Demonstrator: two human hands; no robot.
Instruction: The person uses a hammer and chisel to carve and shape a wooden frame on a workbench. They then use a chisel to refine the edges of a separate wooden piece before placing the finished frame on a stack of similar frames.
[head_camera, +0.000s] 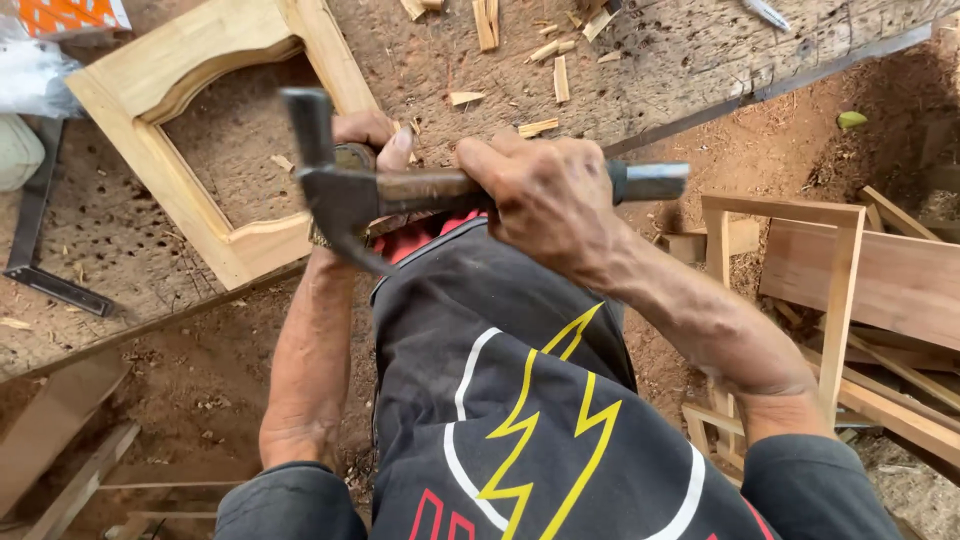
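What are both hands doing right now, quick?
Right hand: closed around the handle of a claw hammer.
Left hand: closed around a chisel handle beside the wooden frame.

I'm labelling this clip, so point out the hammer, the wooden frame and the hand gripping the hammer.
hammer (345, 195): head view, on its metal head.
wooden frame (160, 165): head view, on its left rail.
right hand (545, 195): head view, on its back, around the handle.

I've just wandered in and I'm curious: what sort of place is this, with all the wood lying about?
Most likely a small woodworking shop. The right hand grips a claw hammer over a pitted workbench strewn with wood chips; an unfinished wooden frame lies on it, and sawdust covers the ground.
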